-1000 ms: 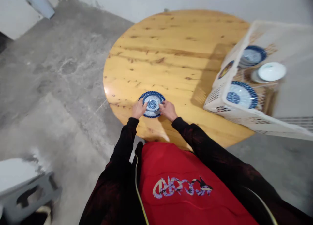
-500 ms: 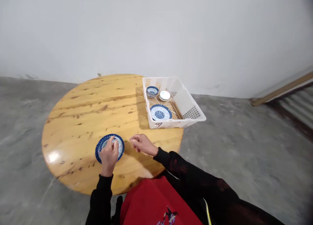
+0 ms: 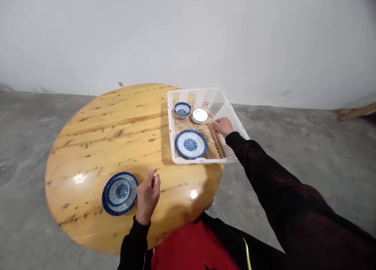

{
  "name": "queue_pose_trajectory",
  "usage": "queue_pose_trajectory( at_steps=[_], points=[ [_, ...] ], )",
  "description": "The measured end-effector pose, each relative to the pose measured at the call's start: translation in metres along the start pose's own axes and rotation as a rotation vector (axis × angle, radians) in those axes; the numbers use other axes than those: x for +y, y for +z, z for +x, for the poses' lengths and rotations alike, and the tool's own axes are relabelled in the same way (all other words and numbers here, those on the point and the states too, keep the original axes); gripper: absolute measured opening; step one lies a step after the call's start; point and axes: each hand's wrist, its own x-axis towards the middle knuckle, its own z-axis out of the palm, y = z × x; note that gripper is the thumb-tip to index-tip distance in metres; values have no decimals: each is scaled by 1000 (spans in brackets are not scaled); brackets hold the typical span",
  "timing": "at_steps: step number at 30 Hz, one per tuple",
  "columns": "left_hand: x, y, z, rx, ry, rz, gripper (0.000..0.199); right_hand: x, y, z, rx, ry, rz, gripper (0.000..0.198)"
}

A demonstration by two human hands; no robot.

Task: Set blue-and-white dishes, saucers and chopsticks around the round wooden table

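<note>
Right of centre, chopsticks: the bundle of chopsticks [image 3: 217, 143] lies in the basket [image 3: 202, 94]; its long axis slants from upper left to lower right, the near ends pointing at the basket's lower right corner and the far ends running up beneath your fingertips.
Right hand: your right hand [image 3: 223, 126] reaches in from the lower right, fingertips drawn together over the far ends; you cannot tell from here whether they grip or only hover.
Left hand: your left hand [image 3: 148, 195], lower centre, has loosely curled fingers, thumb and forefinger parted, gripping nothing, just right of the table plate.
Blue-rimmed plate in the basket: beside the chopsticks on the left, this plate [image 3: 190, 145] lies face up.
White dishes: above that plate, small white dishes [image 3: 199, 116] are stacked; the top one bears a bluish mark too small to read.
Patterned bowls: stacked bowls [image 3: 182, 110] sit upright in the basket's upper left.
Table plate: at lower left, a plate [image 3: 117, 212] with a smaller bowl [image 3: 122, 191] upright on it.
Table: the round wooden table [image 3: 102, 152] fills left and centre.
Red shirt: at the bottom edge, your shirt [image 3: 190, 250] shows a dark scrap of print, cut off and unreadable.
</note>
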Motion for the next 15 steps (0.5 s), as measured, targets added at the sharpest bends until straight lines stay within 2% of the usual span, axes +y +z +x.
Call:
queue_pose_trajectory(
  at_steps=[3, 7, 11, 15],
  points=[
    [21, 20, 1, -1, -40, -27, 42, 19, 9, 49, -26, 94, -38, 15],
    [42, 42, 3, -14, -77, -48, 40, 27, 27, 97, -57, 154, -67, 18],
    [62, 56, 11, 13, -92, -54, 40, 27, 43, 124, -99, 160, -90, 24],
    [77, 66, 24, 42, -81, -58, 39, 31, 51, 139, -110, 141, -156, 20]
  ],
)
